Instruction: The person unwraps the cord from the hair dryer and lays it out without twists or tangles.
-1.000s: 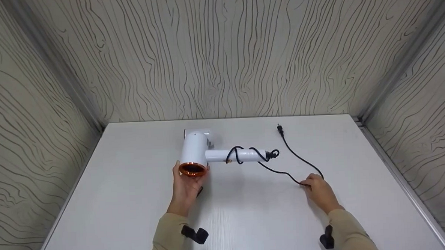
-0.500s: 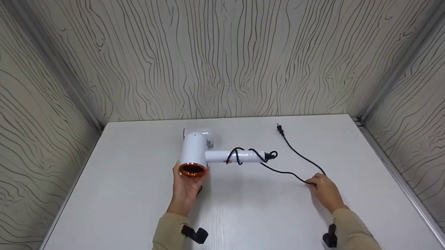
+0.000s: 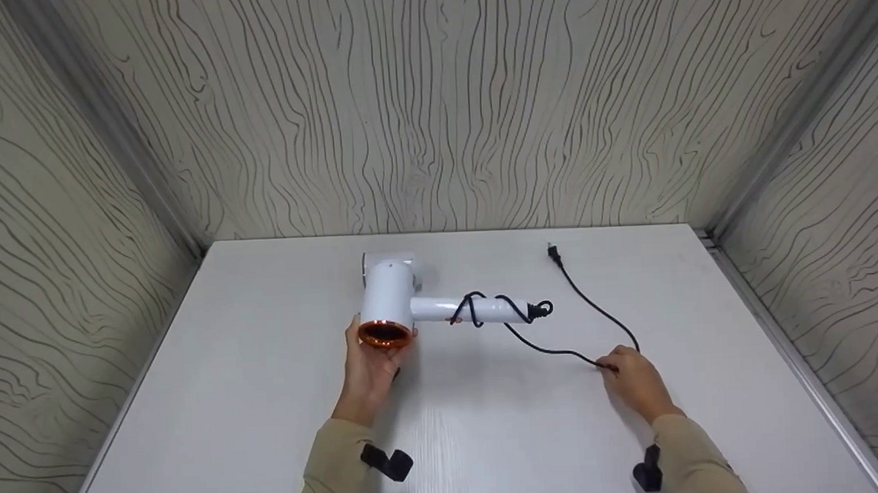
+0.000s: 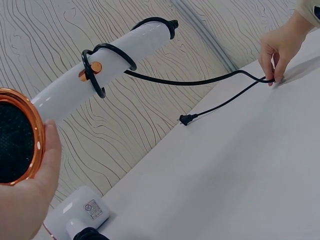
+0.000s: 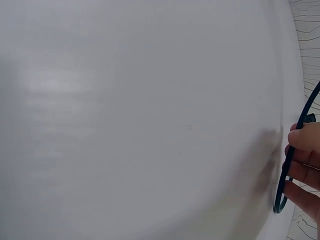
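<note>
- Hair dryer [image 3: 387, 293]: raised above the bench [image 3: 230, 374], left of centre, orange-rimmed end toward the person, handle [image 3: 430, 307] pointing right.
- Left hand [image 3: 368, 375]: fingers grasping the dryer body at the orange-rimmed end.
- Right hand [image 3: 634, 382]: fingers pinching the black cord [image 3: 547, 351] partway along, low over the bench, right side.
- Cord: at least 2 loose loops round the handle, slack run to the right hand, then on to the plug [image 3: 554, 252] near the bench's far edge.
- Another white item [image 4: 82, 210] lies on the bench behind/below the dryer; can't tell exactly what.
- Risks: a hard cord pull could cinch the loops or twist the dryer, since it's held only at the head end; weak hold = drop onto that item; a yank could drag the plug.
</note>
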The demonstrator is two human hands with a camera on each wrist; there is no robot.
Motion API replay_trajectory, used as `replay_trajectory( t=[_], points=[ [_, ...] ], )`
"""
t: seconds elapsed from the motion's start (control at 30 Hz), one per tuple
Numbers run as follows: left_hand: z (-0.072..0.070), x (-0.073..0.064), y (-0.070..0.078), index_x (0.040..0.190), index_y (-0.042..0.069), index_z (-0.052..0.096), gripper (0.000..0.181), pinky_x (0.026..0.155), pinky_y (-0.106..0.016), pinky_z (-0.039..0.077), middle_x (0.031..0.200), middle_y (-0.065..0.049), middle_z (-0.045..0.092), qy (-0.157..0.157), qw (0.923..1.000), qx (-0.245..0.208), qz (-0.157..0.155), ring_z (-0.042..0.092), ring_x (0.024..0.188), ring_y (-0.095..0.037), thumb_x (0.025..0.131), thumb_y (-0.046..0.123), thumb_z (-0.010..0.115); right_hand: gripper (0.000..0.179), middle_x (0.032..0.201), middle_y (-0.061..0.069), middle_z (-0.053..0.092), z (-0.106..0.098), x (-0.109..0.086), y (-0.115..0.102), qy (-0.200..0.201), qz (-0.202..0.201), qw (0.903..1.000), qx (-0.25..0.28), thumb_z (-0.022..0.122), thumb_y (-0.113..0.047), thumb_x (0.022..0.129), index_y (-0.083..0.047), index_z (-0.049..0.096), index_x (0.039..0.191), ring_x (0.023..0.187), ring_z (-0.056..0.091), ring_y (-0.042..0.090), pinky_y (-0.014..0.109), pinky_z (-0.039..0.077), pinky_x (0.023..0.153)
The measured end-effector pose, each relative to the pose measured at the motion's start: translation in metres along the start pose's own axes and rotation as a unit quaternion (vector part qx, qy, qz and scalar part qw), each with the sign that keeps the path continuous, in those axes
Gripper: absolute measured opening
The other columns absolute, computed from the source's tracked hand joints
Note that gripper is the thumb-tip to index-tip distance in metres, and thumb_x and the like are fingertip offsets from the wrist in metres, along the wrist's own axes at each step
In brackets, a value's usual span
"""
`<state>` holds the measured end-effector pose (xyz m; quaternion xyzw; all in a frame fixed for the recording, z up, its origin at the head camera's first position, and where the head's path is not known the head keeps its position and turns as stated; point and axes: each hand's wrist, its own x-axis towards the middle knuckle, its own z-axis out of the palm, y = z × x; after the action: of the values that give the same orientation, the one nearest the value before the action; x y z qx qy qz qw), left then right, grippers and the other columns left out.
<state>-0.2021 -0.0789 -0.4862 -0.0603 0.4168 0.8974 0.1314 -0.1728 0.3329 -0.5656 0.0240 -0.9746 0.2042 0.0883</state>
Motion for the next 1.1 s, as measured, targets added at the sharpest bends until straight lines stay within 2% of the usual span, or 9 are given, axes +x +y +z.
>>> replay_trajectory(
  t=[0.2, 0.33, 0.5, 0.73, 0.83, 0.97, 1.1],
  points=[
    [0.000, -0.001, 0.000, 0.149, 0.008, 0.016, 0.067, 0.111, -0.039, 0.046, 0.125, -0.008, 0.050, -0.004, 1.0000, 0.000, -0.002, 0.064, 0.104, -0.018, 0.101, 0.054, 0.020, 0.013, 0.092, 0.011, 0.067, -0.002, 0.001, -0.005, -0.023, 0.025, 0.9993, 0.016, 0.065, 0.000, 0.085, 0.001, 0.073, 0.095, 0.090, 0.066, 0.028, 0.046, 0.056, 0.083],
    [0.002, -0.001, 0.002, 0.149, 0.011, 0.017, 0.065, 0.107, -0.037, 0.050, 0.127, -0.008, 0.048, 0.003, 0.9998, -0.013, -0.015, 0.064, 0.104, -0.018, 0.101, 0.054, 0.021, 0.014, 0.091, 0.011, 0.068, -0.002, 0.003, -0.007, -0.024, 0.027, 0.9992, 0.019, 0.065, 0.000, 0.085, 0.001, 0.073, 0.096, 0.089, 0.066, 0.028, 0.045, 0.056, 0.083],
    [0.002, 0.000, 0.002, 0.150, 0.012, 0.015, 0.064, 0.103, -0.034, 0.053, 0.131, -0.011, 0.045, 0.007, 0.9997, -0.010, -0.020, 0.063, 0.109, -0.021, 0.101, 0.053, 0.022, 0.014, 0.091, 0.011, 0.069, -0.002, 0.005, -0.011, -0.026, 0.020, 0.9992, 0.023, 0.065, 0.000, 0.084, 0.001, 0.072, 0.096, 0.089, 0.067, 0.027, 0.043, 0.057, 0.082],
    [0.001, 0.000, 0.002, 0.150, 0.014, 0.016, 0.062, 0.110, -0.039, 0.046, 0.134, -0.010, 0.043, 0.011, 0.9997, -0.013, -0.018, 0.062, 0.111, -0.021, 0.101, 0.053, 0.022, 0.014, 0.092, 0.012, 0.069, -0.002, 0.010, -0.023, -0.018, 0.007, 0.9996, 0.020, 0.066, 0.000, 0.083, 0.002, 0.072, 0.096, 0.090, 0.068, 0.027, 0.041, 0.058, 0.082],
    [0.000, 0.000, 0.001, 0.149, 0.013, 0.017, 0.062, 0.108, -0.037, 0.048, 0.130, -0.010, 0.045, 0.005, 0.9997, -0.018, -0.014, 0.063, 0.107, -0.019, 0.102, 0.053, 0.021, 0.013, 0.091, 0.011, 0.069, -0.002, 0.012, -0.029, -0.009, -0.003, 0.9998, 0.019, 0.068, 0.000, 0.083, 0.000, 0.072, 0.095, 0.089, 0.068, 0.026, 0.041, 0.058, 0.081],
    [0.000, 0.000, 0.001, 0.149, 0.011, 0.016, 0.062, 0.098, -0.032, 0.055, 0.125, -0.009, 0.049, -0.007, 0.9997, -0.022, -0.009, 0.064, 0.104, -0.018, 0.102, 0.052, 0.019, 0.014, 0.091, 0.010, 0.070, -0.002, 0.015, -0.038, -0.001, -0.012, 0.9997, 0.023, 0.068, -0.001, 0.082, 0.000, 0.072, 0.095, 0.089, 0.067, 0.025, 0.040, 0.058, 0.081],
    [0.000, 0.000, 0.002, 0.149, 0.011, 0.017, 0.061, 0.099, -0.031, 0.055, 0.126, -0.008, 0.048, -0.008, 0.9997, -0.022, -0.011, 0.064, 0.104, -0.018, 0.102, 0.051, 0.019, 0.014, 0.090, 0.009, 0.071, -0.002, 0.017, -0.049, 0.010, -0.026, 0.9992, 0.028, 0.069, 0.000, 0.082, 0.000, 0.073, 0.095, 0.088, 0.068, 0.024, 0.040, 0.058, 0.081]
  ],
)
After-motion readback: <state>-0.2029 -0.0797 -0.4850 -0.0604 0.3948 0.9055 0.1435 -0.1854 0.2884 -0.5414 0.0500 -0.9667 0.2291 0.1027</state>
